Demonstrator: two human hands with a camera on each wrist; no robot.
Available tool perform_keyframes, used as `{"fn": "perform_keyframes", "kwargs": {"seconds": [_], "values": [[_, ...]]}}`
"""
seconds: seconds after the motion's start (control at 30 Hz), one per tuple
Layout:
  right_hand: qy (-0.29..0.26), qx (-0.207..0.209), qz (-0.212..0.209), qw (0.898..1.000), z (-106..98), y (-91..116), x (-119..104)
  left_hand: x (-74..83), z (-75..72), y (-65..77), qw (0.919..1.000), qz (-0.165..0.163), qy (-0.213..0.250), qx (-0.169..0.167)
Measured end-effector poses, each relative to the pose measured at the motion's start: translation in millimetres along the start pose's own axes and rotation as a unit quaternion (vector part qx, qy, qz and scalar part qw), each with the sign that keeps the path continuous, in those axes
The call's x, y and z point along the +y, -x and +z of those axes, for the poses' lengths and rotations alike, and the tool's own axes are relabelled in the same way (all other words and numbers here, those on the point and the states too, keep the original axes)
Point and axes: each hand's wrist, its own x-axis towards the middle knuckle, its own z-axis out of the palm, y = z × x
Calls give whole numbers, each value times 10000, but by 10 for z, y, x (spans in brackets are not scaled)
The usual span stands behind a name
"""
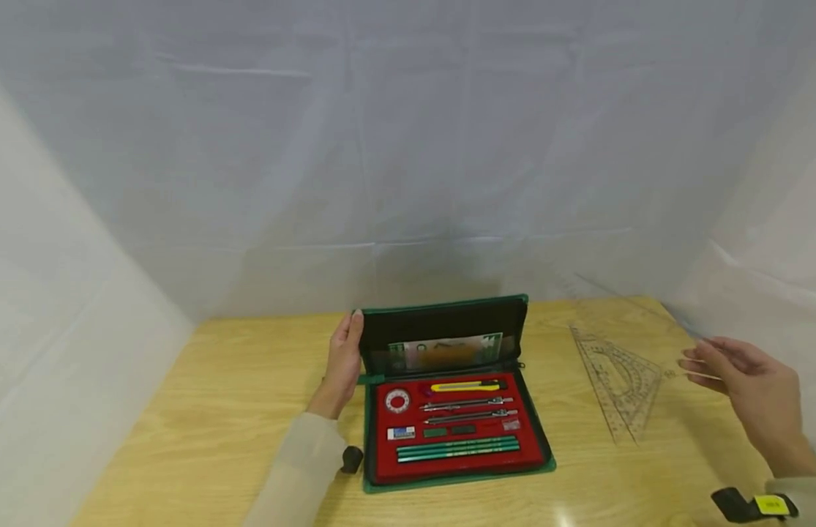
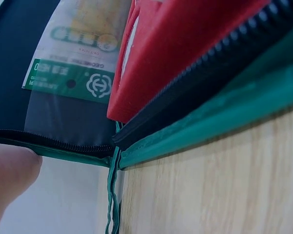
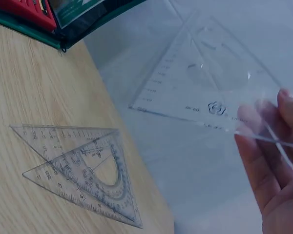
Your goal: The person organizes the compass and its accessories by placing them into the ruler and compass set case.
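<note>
My left hand grips the left edge of the raised lid of a green zip case, its thumb against the lid's inside. The case's red tray faces up, with drawing tools in its slots. To the right, my right hand is raised above the table, pinching a clear plastic set square at one corner. Its outline is faint in the head view. Below and to the left of that hand, what look like overlapping clear set squares with a protractor scale lie flat on the table.
The tray holds a yellow cutter, two compass-like metal tools, a white ring, an eraser and green pencils. A printed card sits in the lid pocket. White sheeting surrounds the wooden table.
</note>
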Motion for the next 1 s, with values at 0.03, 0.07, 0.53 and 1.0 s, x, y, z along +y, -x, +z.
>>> {"fn": "perform_keyframes", "kwargs": {"seconds": [0.03, 0.07, 0.53, 1.0], "values": [[9, 5, -77, 10000, 21, 5, -15, -1, -6, 4, 10000, -13, -4, -5], [17, 18, -146, 9999, 42, 10, -27, -2, -11, 7, 10000, -14, -16, -13], [2018, -1381, -535, 9682, 353, 1, -283, 13, -5, 25, 9999, -90, 44, -80], [3416, -965, -3186, 8789, 1006, -255, -544, 4, 34, 33, 9999, -103, -30, -101]]}}
